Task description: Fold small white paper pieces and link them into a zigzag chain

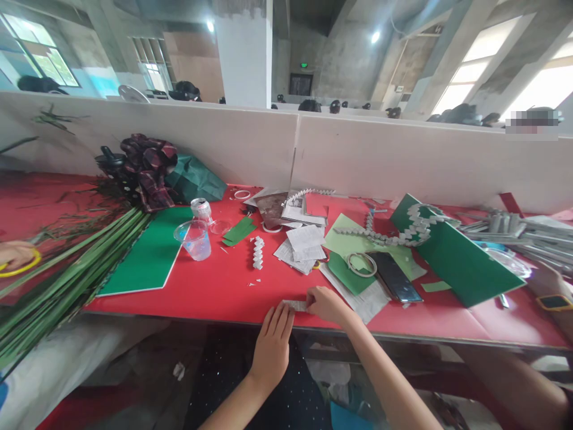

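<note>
A small strip of printed paper (295, 305) lies at the front edge of the red table, between my two hands. My left hand (275, 340) rests flat with fingers stretched out, its fingertips on the strip's left end. The fingers of my right hand (326, 303) are curled and pressed together at the strip's right end. Just beyond is a short zigzag chain of folded paper (258, 253) with tiny scraps nearby. Loose printed paper sheets (307, 243) lie further back, and a white ring (362, 264) sits on green paper beside a black phone (396, 276).
Left of me stand a plastic cup (196, 242) and a can (201, 209), near a green board (143, 263) and long green leaves (89, 257). A folded green board (461, 257) stands at right. Other people's hands (18, 255) show at both sides. A white partition (250, 140) runs behind.
</note>
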Demonstrator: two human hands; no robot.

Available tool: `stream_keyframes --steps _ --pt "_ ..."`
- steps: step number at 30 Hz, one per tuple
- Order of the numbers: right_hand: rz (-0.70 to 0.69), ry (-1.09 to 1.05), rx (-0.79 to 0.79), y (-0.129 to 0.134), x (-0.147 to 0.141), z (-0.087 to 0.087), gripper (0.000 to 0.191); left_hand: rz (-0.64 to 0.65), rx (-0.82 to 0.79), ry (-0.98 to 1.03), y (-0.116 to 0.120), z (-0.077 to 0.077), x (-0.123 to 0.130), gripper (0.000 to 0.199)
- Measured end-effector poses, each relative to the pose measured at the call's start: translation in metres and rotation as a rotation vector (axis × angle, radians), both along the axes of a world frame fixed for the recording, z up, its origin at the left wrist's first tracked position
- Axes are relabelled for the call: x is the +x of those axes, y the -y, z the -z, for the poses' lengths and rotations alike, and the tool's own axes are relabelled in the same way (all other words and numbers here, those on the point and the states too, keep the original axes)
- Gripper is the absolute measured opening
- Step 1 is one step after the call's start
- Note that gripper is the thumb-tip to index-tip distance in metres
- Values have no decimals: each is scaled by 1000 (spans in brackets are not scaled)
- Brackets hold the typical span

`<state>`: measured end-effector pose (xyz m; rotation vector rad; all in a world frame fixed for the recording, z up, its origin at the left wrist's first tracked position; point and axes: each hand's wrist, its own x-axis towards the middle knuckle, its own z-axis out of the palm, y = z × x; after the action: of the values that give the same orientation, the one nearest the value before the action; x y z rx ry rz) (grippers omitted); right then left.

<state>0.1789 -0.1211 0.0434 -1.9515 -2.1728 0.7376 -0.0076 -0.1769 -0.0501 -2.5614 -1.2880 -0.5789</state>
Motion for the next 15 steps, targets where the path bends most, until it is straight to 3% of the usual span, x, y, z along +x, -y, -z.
stream_keyframes --steps 11,15 --pt "118 -1 -52 7 37 -2 12 -3 -23 -8 1 -1 -1 63" --pt "157 -1 -50 14 63 6 13 38 -59 51 2 -17 -4 59"
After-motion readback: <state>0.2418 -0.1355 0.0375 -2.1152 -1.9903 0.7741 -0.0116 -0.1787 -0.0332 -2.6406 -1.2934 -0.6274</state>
